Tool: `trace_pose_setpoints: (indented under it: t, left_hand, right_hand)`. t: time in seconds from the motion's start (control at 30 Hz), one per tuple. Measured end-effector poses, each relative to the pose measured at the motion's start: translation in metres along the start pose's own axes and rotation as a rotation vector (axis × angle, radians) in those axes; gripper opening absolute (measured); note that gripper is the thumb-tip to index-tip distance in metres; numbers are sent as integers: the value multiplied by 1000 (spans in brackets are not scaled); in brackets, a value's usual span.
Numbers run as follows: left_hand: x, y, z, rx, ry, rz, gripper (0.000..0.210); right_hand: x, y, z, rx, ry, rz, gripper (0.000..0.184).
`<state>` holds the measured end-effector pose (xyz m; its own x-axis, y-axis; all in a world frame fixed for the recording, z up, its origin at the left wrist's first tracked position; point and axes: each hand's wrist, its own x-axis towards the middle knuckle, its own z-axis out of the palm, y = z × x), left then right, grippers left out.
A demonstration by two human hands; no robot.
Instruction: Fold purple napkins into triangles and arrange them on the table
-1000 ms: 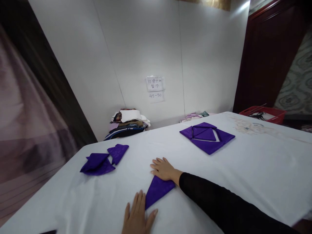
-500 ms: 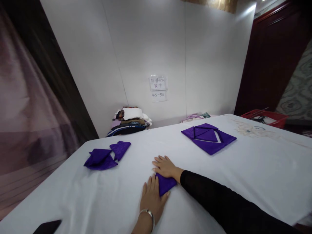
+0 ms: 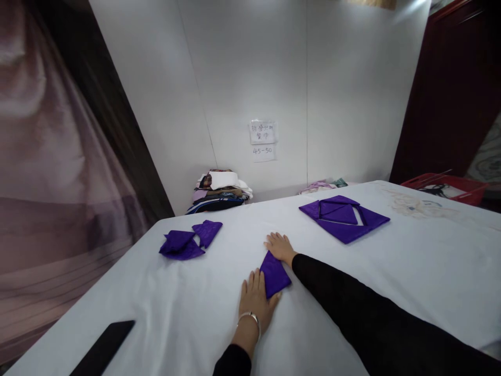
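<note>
A folded purple napkin [image 3: 275, 273] lies flat on the white-covered table between my two hands. My left hand [image 3: 256, 298], with a silver bangle at the wrist, rests flat along its near left edge, fingers stretched out. Across its far corner lies my right hand [image 3: 280, 246], palm down with fingers spread, covering that tip. Farther back on the right, more folded purple napkins [image 3: 344, 232] are laid in a diamond shape. To the left sit two other folded purple pieces, a rumpled one [image 3: 182, 246] and a flatter one [image 3: 209, 232].
A black flat object [image 3: 104, 347] lies at the table's near left. Behind the table's far edge is a pile of folded clothes [image 3: 223, 190]. A red basket [image 3: 469, 194] stands at the right. Handwritten paper signs [image 3: 263, 141] hang on the wall.
My right hand has slid outward to the napkin's far corner, so more of the napkin shows. The left hand stays on its left edge. The whole view has shifted slightly.
</note>
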<state>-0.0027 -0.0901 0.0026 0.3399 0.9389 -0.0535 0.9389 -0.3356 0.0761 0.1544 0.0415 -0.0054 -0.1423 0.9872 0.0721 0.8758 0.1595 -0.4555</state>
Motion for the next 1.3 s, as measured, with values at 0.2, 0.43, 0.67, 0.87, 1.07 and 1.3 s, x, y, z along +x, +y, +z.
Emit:
trace_pose_setpoints:
  t: [0.2, 0.43, 0.67, 0.87, 1.07, 1.3]
  left_hand:
    - [-1, 0, 2, -27, 29, 3, 75]
    - [-1, -1, 5, -71, 27, 11, 77]
    - [-1, 0, 8, -70, 26, 7, 79]
    - [-4, 0, 8, -85, 29, 10, 80]
    - [-2, -9, 3, -83, 2, 45, 79]
    - [2, -17, -2, -52, -13, 89, 78]
  right_hand:
    - [-25, 19, -20, 204, 92, 57, 55]
    - [-113, 27, -11, 419, 112, -33, 55]
    - [-140, 22, -2, 374, 138, -63, 52]
    - [-141, 18, 2, 347, 128, -136, 51]
    - [-143, 19, 0, 396, 127, -178, 52]
    - [-129, 16, -4, 406, 107, -158, 53]
